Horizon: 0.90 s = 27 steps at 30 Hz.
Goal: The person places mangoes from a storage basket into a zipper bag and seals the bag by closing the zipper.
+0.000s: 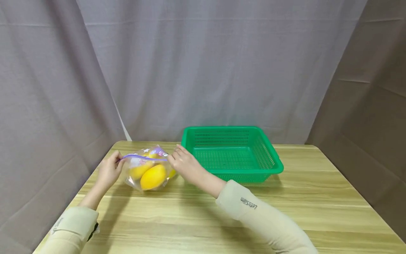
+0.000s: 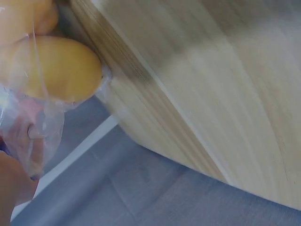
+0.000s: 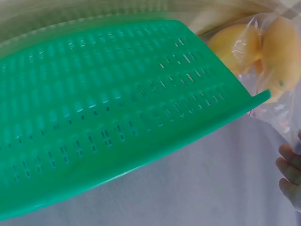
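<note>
A clear zip bag (image 1: 134, 183) with a purple zip strip and printed figures stands on the wooden table, left of the green basket. Several yellow mangoes (image 1: 153, 177) lie inside it. My left hand (image 1: 109, 170) pinches the left end of the strip. At the other end my right hand (image 1: 187, 165) grips the bag's top edge, close to the basket's left rim. In the left wrist view a mango (image 2: 61, 68) shows through the plastic above part of my hand (image 2: 14, 183). Fingers of my right hand (image 3: 290, 174) appear at the edge of the right wrist view.
The green perforated basket (image 1: 233, 171) rests near the table's back edge, right of the bag. No contents show inside it. Grey cloth (image 1: 222, 70) hangs behind the wooden table (image 1: 177, 218) and along both sides.
</note>
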{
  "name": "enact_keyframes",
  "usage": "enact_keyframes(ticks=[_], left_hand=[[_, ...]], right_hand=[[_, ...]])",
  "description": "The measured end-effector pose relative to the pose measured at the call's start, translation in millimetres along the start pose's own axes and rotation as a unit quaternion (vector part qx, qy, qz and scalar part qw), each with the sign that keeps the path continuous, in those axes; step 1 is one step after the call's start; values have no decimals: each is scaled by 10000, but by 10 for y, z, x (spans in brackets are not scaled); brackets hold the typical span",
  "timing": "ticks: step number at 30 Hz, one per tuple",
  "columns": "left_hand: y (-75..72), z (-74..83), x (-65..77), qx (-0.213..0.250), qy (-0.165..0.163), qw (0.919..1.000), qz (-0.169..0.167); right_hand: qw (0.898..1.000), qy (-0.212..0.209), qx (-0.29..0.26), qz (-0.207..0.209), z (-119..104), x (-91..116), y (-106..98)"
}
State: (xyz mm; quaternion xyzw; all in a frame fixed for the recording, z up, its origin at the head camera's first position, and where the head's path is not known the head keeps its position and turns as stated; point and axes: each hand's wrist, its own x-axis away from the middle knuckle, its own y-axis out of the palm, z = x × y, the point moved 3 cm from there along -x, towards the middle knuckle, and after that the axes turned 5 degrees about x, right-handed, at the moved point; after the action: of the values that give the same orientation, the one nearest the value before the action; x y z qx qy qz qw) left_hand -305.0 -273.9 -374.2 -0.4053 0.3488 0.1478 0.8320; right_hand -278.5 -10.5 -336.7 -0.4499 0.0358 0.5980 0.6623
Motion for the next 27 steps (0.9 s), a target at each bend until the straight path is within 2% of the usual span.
enact_keyframes(ticks=[2, 5, 8, 11, 14, 17, 21, 23, 25, 27], left_hand=[[23, -18, -17, 122, -14, 9999, -17], [-32, -43, 8, 501, 2, 9983, -299], [-180, -62, 95, 922, 148, 9928, -753], [-348, -67, 193, 1320, 334, 9822, -1293], [-468, -65, 281, 1818, 396, 9622, -1987], [-528, -65, 360, 2167, 359, 9383, -2672], [-546, -66, 430, 2473, 460, 8998, -3566], [-540, -63, 445, 2470, 562, 8848, -3910], [-533, -35, 442, 2412, 608, 8754, -4145], [-533, 14, 422, 2142, 583, 8785, -4231]], right_hand=[[9999, 39, -47, -132, 5, -13, 12], [9988, -30, -326, -359, -17, 22, -6], [9955, -338, -735, -500, -84, 85, -41], [9919, -702, -955, -456, -166, 152, -79], [9899, -955, -980, -372, -233, 214, -114], [9862, -1082, -1196, -381, -270, 269, -158], [9728, -1302, -1768, -732, -299, 367, -187], [9650, -1410, -2017, -902, -301, 423, -183], [9591, -1447, -2205, -1025, -279, 476, -189], [9560, -1453, -2353, -980, -233, 526, -193]])
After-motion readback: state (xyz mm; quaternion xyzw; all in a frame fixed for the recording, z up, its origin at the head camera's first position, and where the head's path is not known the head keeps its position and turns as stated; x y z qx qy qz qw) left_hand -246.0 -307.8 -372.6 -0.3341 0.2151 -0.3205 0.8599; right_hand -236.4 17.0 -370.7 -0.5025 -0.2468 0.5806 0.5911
